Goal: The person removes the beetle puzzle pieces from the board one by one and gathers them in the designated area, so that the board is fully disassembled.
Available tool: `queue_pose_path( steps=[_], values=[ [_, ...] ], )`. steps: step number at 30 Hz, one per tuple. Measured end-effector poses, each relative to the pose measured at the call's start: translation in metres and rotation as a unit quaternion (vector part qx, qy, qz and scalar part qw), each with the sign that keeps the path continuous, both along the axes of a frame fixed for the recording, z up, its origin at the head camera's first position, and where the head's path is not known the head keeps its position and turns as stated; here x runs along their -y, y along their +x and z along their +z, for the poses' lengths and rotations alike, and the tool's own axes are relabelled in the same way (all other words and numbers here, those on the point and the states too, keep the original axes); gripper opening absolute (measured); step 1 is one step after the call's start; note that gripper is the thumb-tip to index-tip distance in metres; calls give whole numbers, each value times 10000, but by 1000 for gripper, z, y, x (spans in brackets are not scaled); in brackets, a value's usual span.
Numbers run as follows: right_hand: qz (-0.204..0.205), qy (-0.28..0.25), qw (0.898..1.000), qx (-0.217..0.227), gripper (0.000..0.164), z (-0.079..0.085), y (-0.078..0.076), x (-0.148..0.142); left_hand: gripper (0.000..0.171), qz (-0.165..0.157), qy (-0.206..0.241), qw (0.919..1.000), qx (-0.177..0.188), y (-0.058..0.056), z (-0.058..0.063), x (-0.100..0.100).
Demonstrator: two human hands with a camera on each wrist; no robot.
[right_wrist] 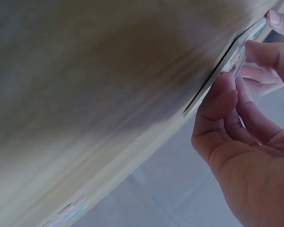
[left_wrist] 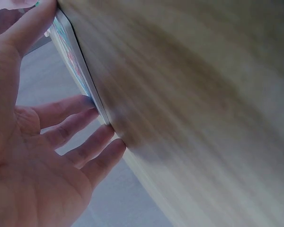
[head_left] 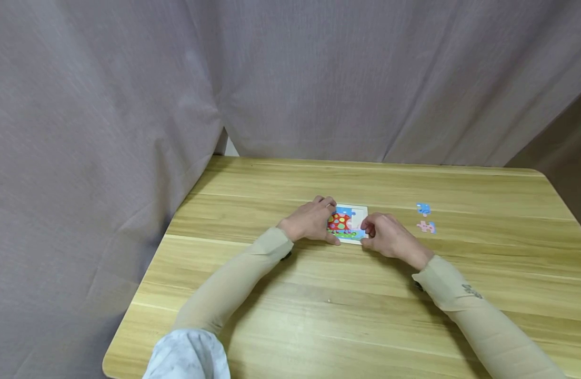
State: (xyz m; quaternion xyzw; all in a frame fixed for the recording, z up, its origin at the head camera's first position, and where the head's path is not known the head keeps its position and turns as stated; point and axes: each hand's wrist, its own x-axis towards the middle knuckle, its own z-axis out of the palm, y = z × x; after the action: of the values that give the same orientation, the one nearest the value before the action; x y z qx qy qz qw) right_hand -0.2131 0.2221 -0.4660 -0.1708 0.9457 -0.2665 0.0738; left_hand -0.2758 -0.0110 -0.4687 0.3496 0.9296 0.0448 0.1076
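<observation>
A small white-framed jigsaw puzzle board [head_left: 358,207] lies on the table, with a red spotted picture on its left part and bare white at its upper right. My left hand [head_left: 314,218] holds the board's left side, thumb at the near corner and fingertips at the far one; the left wrist view shows those fingers [left_wrist: 87,142] along its edge. Over the lower right part, my right hand [head_left: 390,235] pinches a puzzle piece [right_wrist: 240,65] between thumb and fingertips, tilted above the board in the right wrist view. The fingers hide most of that piece.
Two loose puzzle pieces lie to the right of the board: a blue one [head_left: 423,209] farther back and a pink and blue one [head_left: 427,227] nearer. The wooden table [head_left: 290,310] ends at the back against a grey curtain [head_left: 309,79].
</observation>
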Motion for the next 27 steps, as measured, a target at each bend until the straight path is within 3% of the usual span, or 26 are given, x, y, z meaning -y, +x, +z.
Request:
queue_pose_path(
  steps=[13,27],
  values=[
    [-125,-382,9992,-48,23,-1,7,-17,89,30,-43,10000,11,1,-1,0],
    [-359,-392,9984,-197,23,0,20,-53,89,26,13,10000,57,2,0,0]
  ],
)
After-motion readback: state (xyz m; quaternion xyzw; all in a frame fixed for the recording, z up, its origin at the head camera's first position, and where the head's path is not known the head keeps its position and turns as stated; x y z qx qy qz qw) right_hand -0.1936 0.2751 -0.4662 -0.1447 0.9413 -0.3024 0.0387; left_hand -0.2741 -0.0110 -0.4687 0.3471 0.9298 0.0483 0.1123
